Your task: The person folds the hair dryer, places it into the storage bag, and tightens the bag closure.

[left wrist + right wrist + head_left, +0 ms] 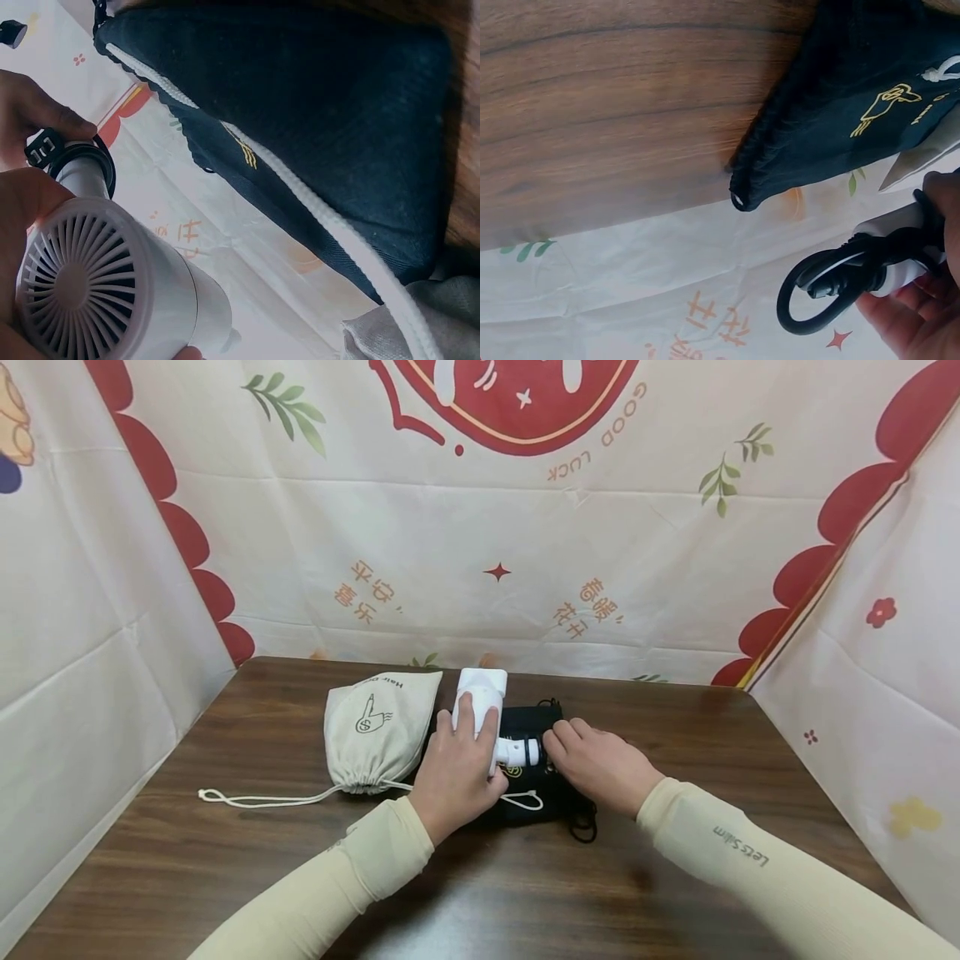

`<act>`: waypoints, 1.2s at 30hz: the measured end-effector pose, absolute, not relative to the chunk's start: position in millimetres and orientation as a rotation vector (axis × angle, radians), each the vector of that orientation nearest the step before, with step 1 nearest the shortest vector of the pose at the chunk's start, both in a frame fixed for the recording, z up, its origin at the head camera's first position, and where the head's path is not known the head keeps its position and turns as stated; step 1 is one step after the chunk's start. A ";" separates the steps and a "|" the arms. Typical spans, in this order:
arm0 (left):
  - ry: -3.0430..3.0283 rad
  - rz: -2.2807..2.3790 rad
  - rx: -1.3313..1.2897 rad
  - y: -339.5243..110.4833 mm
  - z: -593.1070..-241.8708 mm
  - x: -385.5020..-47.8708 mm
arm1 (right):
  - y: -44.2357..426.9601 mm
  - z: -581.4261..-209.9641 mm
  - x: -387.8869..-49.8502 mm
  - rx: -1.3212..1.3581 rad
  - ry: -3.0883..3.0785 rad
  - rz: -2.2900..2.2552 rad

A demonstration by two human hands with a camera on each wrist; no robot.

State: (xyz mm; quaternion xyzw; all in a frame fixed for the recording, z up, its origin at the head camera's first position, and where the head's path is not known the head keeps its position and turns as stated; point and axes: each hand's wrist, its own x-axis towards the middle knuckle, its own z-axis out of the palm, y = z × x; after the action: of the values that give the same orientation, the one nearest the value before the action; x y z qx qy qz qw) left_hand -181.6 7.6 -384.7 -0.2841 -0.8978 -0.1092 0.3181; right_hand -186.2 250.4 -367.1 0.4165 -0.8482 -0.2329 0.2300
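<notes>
My left hand [459,768] grips the body of a white hair dryer [480,689] above the table, fingers spread along it. Its round slotted air inlet [73,292] faces the left wrist camera. The dryer's short handle points to the right, with a black power cord [802,311] looped round its end. At that end my right hand [600,766] pinches the cord with curled fingers, though its fingertips are partly hidden. Under the dryer lies a black drawstring bag [536,720] with a yellow hair dryer print.
Left of the hands lies a beige drawstring bag [382,727] with a hair dryer print. One white drawstring [270,800] stretches left over the brown wooden table [187,860]; another crosses the black bag. Printed cloth [480,535] hangs behind and at both sides.
</notes>
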 end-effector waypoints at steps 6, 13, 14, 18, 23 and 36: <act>-2.349 -0.267 -0.758 5.5 -385.2 -182.4 | 251.4 -367.0 -188.4 1.176 -2.304 -0.627; -2.343 -0.275 -0.791 2.2 -384.2 -181.2 | 250.7 -365.2 -187.7 1.176 -2.323 -0.621; -2.344 -0.276 -0.793 1.7 -384.1 -180.9 | 250.4 -365.0 -187.4 1.176 -2.328 -0.619; -2.350 -0.273 -0.800 -0.4 -383.4 -180.3 | 249.5 -364.6 -186.5 1.180 -2.345 -0.607; -2.367 -0.265 -0.813 -3.9 -380.5 -181.7 | 248.0 -363.2 -187.5 1.189 -2.326 -0.601; -2.362 -0.281 -0.863 -10.6 -375.8 -186.0 | 245.1 -360.2 -191.2 1.200 -2.294 -0.605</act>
State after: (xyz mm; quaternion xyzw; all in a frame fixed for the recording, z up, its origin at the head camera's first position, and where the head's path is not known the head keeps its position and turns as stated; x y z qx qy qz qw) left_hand -186.0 -10.6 -375.8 -0.3253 -0.8902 -0.1060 0.3009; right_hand -191.2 245.1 -360.2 0.4382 -0.8378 -0.2208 0.2393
